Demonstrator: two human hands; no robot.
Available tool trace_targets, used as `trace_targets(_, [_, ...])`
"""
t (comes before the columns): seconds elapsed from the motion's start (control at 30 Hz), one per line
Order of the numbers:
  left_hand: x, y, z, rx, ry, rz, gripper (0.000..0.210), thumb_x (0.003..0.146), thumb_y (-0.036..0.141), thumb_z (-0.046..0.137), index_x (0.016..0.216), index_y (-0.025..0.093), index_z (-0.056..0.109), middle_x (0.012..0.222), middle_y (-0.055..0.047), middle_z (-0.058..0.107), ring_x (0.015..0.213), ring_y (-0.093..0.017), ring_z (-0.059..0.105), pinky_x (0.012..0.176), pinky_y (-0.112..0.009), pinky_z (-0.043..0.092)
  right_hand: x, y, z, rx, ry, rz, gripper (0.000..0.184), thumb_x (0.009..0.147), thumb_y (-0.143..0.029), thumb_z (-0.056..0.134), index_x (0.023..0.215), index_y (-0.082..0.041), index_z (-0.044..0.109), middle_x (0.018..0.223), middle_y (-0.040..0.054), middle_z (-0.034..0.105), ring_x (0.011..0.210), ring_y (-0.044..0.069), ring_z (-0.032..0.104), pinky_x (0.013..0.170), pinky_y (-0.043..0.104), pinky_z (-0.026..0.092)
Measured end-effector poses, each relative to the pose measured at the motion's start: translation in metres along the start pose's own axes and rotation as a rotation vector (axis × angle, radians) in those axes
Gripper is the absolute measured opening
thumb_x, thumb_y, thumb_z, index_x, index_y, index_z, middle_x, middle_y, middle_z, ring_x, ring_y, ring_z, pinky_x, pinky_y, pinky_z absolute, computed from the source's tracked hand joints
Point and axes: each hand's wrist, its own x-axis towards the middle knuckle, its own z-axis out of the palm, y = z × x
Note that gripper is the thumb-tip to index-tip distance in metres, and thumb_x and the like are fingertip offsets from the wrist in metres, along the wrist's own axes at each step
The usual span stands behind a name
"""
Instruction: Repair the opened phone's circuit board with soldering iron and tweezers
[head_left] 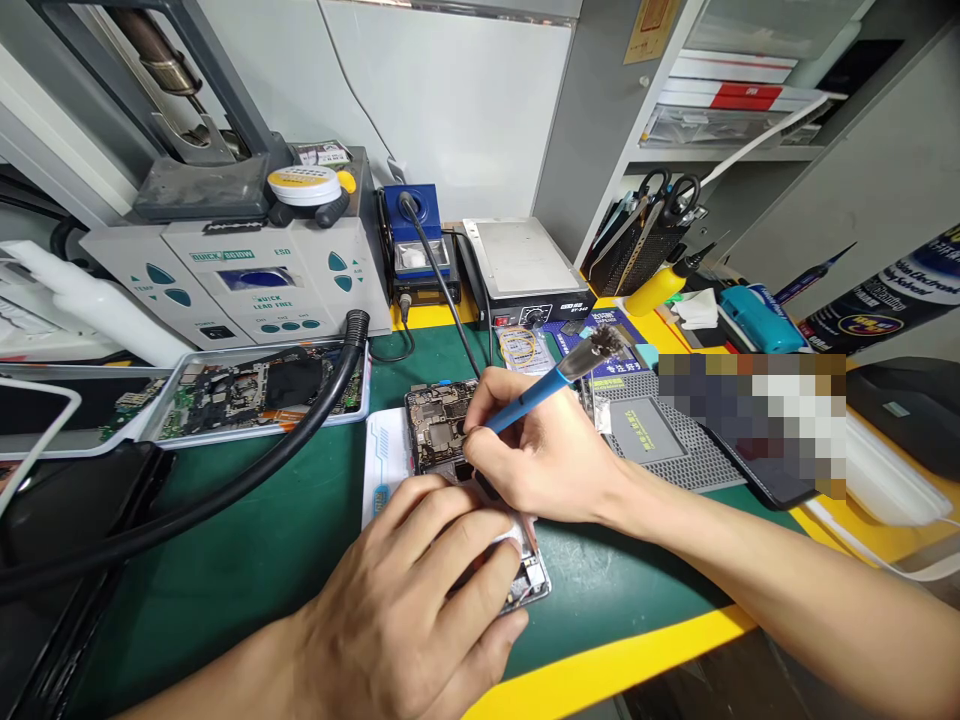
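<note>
Beneath the left hand [409, 580] (loosely curved, grip unclear), opened device [439, 425], right hand [551, 455] pinching blue brush [531, 398]

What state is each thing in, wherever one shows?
Opened device: uncovered, circuitry exposed
Blue brush: gripped by right hand, bristle end up
Left hand: curled over the device
Scissors: standing in black holder
Tray: open, holding circuit boards
Grey station: display blue, on or off unclear
</note>
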Motion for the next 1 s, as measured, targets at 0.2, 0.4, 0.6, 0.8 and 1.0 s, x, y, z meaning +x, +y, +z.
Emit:
trace_targets(0.2, [0.0006,0.0006,-0.0006,0.008,0.001,-0.007,0.020,0.087,0.015,0.065,0.105,0.009,0.070,0.103,-0.012,0.072,0.094,-0.027,0.061,0.086,-0.048,0.049,0.0006,0.0006,0.0004,-0.010,-0.002,-0.013,0.003,0.073,-0.020,0.055,0.073,-0.019,0.059,0.058,-0.0039,0.056,0.051,0.010,0.047,0.048,0.025,0.034])
trace_targets(0.4, [0.0017,-0.0012,0.0004,0.000,0.008,0.000,0.019,0.088,0.015,0.065,0.104,0.009,0.070,0.102,-0.011,0.072,0.093,-0.027,0.060,0.085,-0.047,0.049,0.0003,0.0005,0.0005,-0.008,-0.007,-0.009,0.002,0.073,-0.020,0.056,0.072,-0.019,0.058,0.056,-0.0044,0.054,0.049,0.010,0.045,0.047,0.024,0.032])
trace_targets(0.6, [0.0017,-0.0005,-0.0006,0.001,-0.004,-0.004,0.019,0.087,0.015,0.066,0.104,0.009,0.070,0.102,-0.012,0.072,0.094,-0.027,0.060,0.086,-0.047,0.049,0.0004,0.0010,0.0009,-0.006,0.000,-0.016,0.003,0.074,-0.019,0.056,0.074,-0.019,0.058,0.057,-0.0043,0.055,0.050,0.010,0.046,0.048,0.025,0.032])
trace_targets(0.8, [0.0013,-0.0008,0.0001,-0.001,0.000,-0.001,0.020,0.087,0.015,0.065,0.106,0.008,0.070,0.103,-0.012,0.072,0.094,-0.028,0.060,0.087,-0.048,0.048,0.0007,0.0005,0.0009,-0.021,0.007,-0.012,0.003,0.073,-0.020,0.055,0.072,-0.020,0.058,0.060,-0.0028,0.058,0.054,0.011,0.048,0.050,0.025,0.034])
trace_targets(1.0, [0.0001,-0.0008,0.0013,-0.001,-0.007,-0.001,0.020,0.087,0.016,0.066,0.106,0.009,0.070,0.104,-0.012,0.072,0.094,-0.028,0.061,0.087,-0.048,0.050,0.0007,0.0003,0.0008,-0.022,0.012,0.001,0.004,0.073,-0.021,0.055,0.070,-0.020,0.056,0.060,-0.0021,0.059,0.054,0.012,0.049,0.051,0.026,0.036])
